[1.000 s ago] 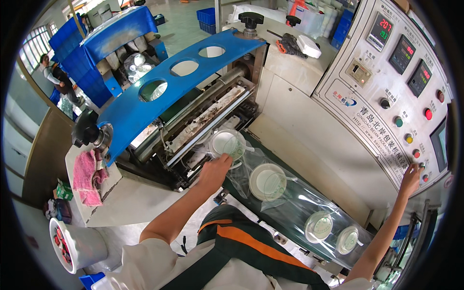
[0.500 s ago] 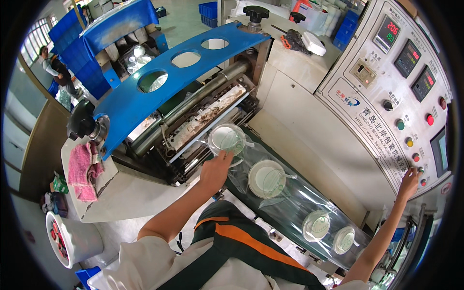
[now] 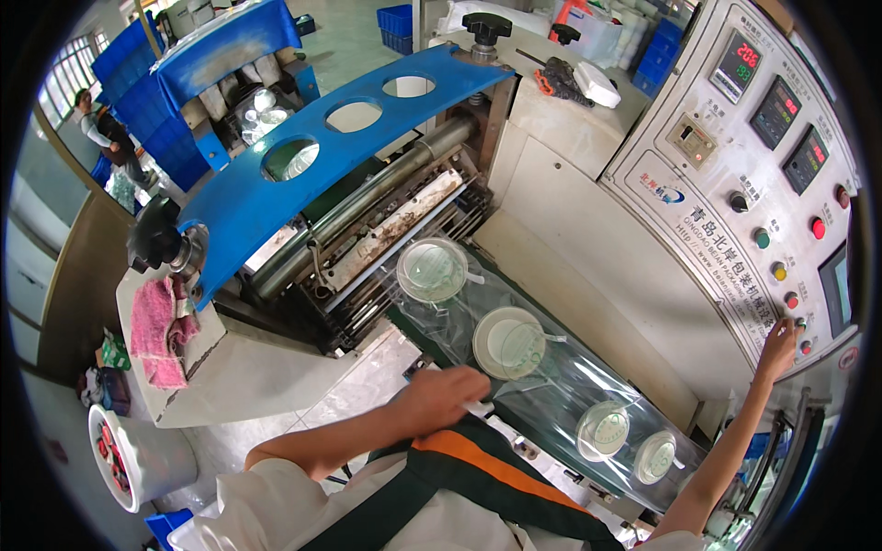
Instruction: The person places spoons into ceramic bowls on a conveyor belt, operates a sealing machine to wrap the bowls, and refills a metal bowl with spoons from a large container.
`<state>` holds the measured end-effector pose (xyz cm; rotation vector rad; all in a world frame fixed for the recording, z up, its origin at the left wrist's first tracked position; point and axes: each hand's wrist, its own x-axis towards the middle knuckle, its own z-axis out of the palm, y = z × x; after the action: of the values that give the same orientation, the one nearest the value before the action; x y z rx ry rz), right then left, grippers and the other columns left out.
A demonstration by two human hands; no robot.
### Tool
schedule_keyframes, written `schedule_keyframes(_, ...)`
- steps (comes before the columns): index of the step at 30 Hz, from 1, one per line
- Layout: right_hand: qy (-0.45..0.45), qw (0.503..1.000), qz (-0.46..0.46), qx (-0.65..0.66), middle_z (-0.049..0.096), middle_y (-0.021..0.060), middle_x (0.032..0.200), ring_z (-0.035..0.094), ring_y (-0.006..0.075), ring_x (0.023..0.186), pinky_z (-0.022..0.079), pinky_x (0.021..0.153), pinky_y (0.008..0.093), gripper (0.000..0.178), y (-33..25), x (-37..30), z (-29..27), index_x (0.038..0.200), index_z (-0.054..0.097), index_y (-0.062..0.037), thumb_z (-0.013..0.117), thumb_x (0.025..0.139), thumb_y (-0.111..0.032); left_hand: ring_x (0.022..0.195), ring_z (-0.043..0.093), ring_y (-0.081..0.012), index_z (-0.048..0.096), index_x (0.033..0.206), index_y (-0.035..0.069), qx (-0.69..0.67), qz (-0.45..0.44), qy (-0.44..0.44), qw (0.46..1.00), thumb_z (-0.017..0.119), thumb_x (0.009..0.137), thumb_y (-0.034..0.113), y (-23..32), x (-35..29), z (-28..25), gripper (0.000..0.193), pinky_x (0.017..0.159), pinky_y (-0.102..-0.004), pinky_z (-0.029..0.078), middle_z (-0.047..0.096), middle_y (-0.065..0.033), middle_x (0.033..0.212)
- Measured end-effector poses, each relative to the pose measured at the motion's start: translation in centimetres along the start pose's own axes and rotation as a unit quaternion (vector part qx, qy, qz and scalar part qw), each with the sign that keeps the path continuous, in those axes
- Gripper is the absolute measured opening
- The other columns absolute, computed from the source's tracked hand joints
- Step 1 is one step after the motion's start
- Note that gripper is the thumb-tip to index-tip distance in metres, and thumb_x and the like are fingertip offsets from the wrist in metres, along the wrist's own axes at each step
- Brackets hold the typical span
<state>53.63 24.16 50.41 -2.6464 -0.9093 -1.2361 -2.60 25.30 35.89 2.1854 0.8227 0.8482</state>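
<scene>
My left hand hovers at the near edge of the green conveyor belt, fingers curled and blurred. Several round pale containers lie in a row under clear plastic film. One container is beside the machine's rollers, a wider one lies nearer the middle, and two smaller ones are at the lower right. At the right, my right hand has its fingers bent close together against the control panel, beside a small green button; what its fingertips touch is hidden.
A blue plate with round holes and black knobs spans metal rollers. A pink cloth lies at left, above a white bucket. Gloves rest on the machine top. Another person stands far left.
My left hand has let go of the container by the rollers and drawn back toward me, off the film. My right hand stays at the panel. The containers keep their places.
</scene>
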Motion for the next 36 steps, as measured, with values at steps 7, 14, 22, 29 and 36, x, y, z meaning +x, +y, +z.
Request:
schedule_keyframes(7,0.033,0.956,0.022,0.289,0.041,0.0181,0.124,0.059,0.0234,0.073,0.047,0.063,0.0323,0.021,2.1,-1.8,6.6,0.093,0.059,-0.0062,0.052,0.082,-0.023,0.065,0.058,-0.0183,0.054,0.094,0.013,-0.034,0.086,-0.082,0.992,0.065,0.068,0.016,0.6,1.1,5.2,0.029,0.051,-0.0269,0.046,0.057,-0.0006,0.083)
schedule_keyframes(14,-0.006,0.872,0.053,0.487,0.039,0.014,0.12,0.055,0.0249,0.09,0.048,0.069,0.0339,0.026,-6.6,-1.8,3.6,0.097,0.051,-0.0041,0.059,0.072,-0.005,0.063,0.058,-0.0182,0.057,0.088,0.014,-0.025,0.039,-0.051,0.998,0.062,0.063,0.009,-0.4,3.3,6.0,0.026,0.051,-0.0265,0.045,0.056,-0.0014,0.074)
schedule_keyframes(22,0.088,0.947,-0.08,0.297,0.032,0.0054,0.134,0.057,0.024,0.058,0.046,0.051,0.0323,0.025,-11.2,-2.7,1.1,0.095,0.058,-0.0097,0.06,0.07,-0.006,0.063,0.056,-0.0219,0.056,0.086,0.014,-0.034,-0.041,-0.075,0.996,0.062,0.062,0.006,0.1,3.0,6.6,0.026,0.053,-0.0276,0.044,0.053,-0.004,0.073)
schedule_keyframes(29,0.078,0.973,-0.051,0.21,0.06,0.0005,0.1,0.058,0.0228,0.055,0.043,0.046,0.0331,0.014,-5.8,-2.8,2.8,0.091,0.062,-0.0228,0.057,0.078,-0.021,0.068,0.056,-0.0275,0.052,0.089,0.011,0.015,-0.038,-0.023,0.999,0.056,0.072,0.012,-0.4,1.1,3.0,0.017,0.055,-0.0368,0.044,0.054,-0.0064,0.079)
schedule_keyframes(36,0.087,0.968,-0.095,0.214,0.039,-0.0096,0.129,0.06,0.0222,0.055,0.044,0.042,0.031,0.014,-8.7,-4.0,-3.4,0.082,0.06,-0.0115,0.049,0.083,-0.02,0.058,0.056,-0.0308,0.052,0.086,0.004,0.128,-0.218,0.208,0.945,0.056,0.078,0.016,-6.0,-0.4,-0.4,0.015,0.052,-0.0368,0.044,0.057,-0.0122,0.066)
